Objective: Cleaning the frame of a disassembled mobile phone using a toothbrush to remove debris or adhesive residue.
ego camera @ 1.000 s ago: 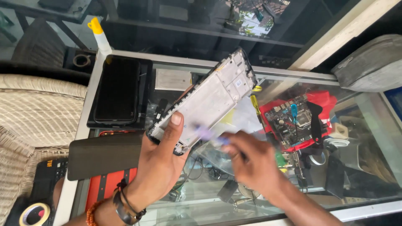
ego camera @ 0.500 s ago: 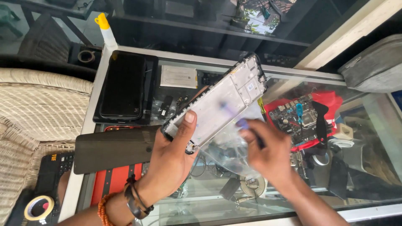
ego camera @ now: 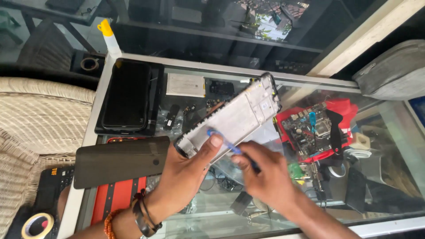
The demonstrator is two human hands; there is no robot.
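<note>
**Prying at the phone frame with a blue tool**

The left hand (ego camera: 188, 170) grips the phone frame (ego camera: 232, 117) at its near end, thumb pressed on the inner face, fingers wrapped beneath. The frame is held tilted above the glass counter (ego camera: 310, 82), its far end pointing up and right. The right hand (ego camera: 265, 177) is closed around a thin blue tool (ego camera: 221, 139), whose looped tip lies on the frame's inner face just beside the left thumb.

Step in hand, as judged: working the tool tip along the inner face of the frame near its lower end, either lifting a part or clearing residue; which one cannot be told.

Next move calls for:
- a steady left-hand grip, so the frame does not twist
- light, shallow pressure at the tip, kept flat to the face
- keeping the tip clear of the left thumb

Around the frame:
- left of it, a black phone (ego camera: 128, 95) lies face up on a dark tray
- below-left of it, a dark back cover (ego camera: 119, 161)
- right of it, a circuit board (ego camera: 307, 128) on red cloth
- above-left of it, a flat battery (ego camera: 186, 85)
</note>
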